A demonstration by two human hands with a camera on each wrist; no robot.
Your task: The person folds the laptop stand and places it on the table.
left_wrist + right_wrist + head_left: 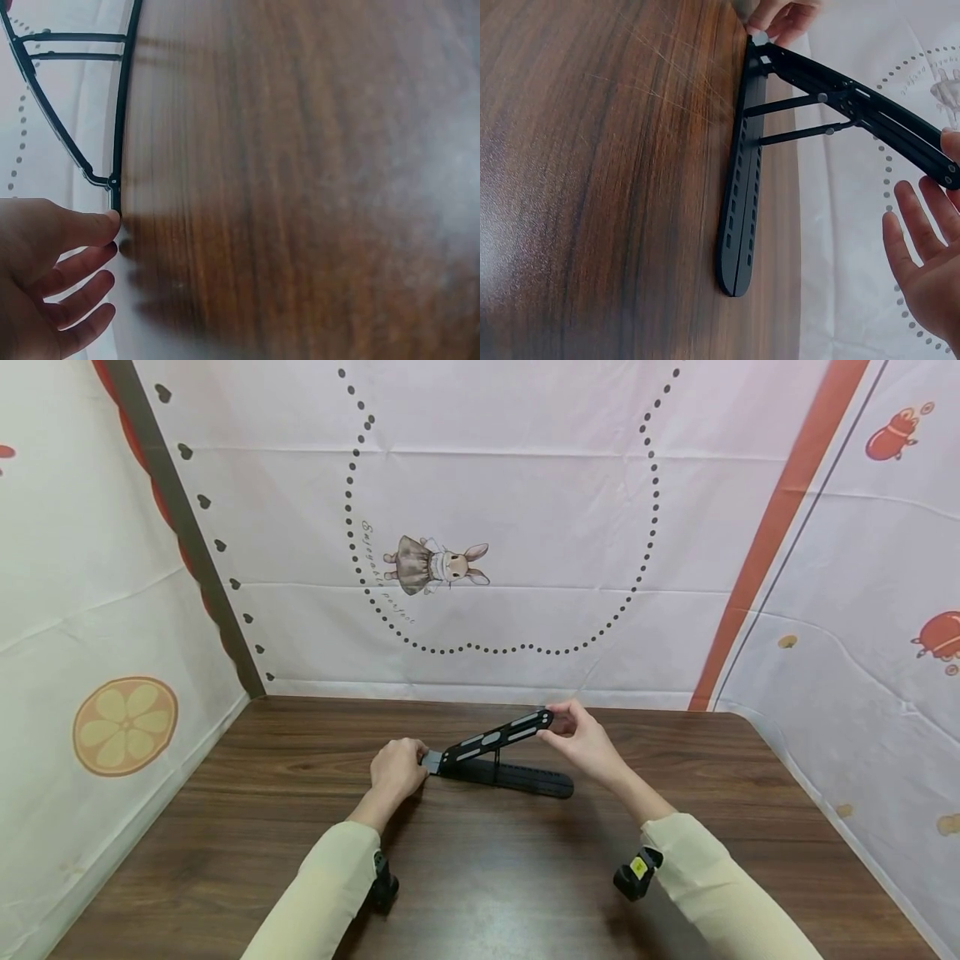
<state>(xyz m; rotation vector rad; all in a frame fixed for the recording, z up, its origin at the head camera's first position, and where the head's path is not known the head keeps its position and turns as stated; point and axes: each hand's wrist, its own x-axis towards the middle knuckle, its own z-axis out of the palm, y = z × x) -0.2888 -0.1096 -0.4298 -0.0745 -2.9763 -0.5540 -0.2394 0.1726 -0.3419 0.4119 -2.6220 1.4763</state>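
Observation:
A black foldable laptop stand [532, 779] lies lengthwise on the table, its slotted base flat. From its hinged end the upper arm [491, 739] slants up to the right, with two thin struts [784, 105] bridging it to the base. At the hinged end, my left hand [397, 768] pinches the tip; in the left wrist view the thumb [97, 227] presses it while the other fingers spread below. My right hand [588, 743] holds the raised end of the upper arm between thumb and fingertips, its remaining fingers loose in the right wrist view.
The dark wooden table [480, 877] carries the stand near its back edge. Printed white cloth [525, 543] hangs behind and along both sides. A black camera [637, 872] is strapped to the right wrist, another [384, 885] to the left.

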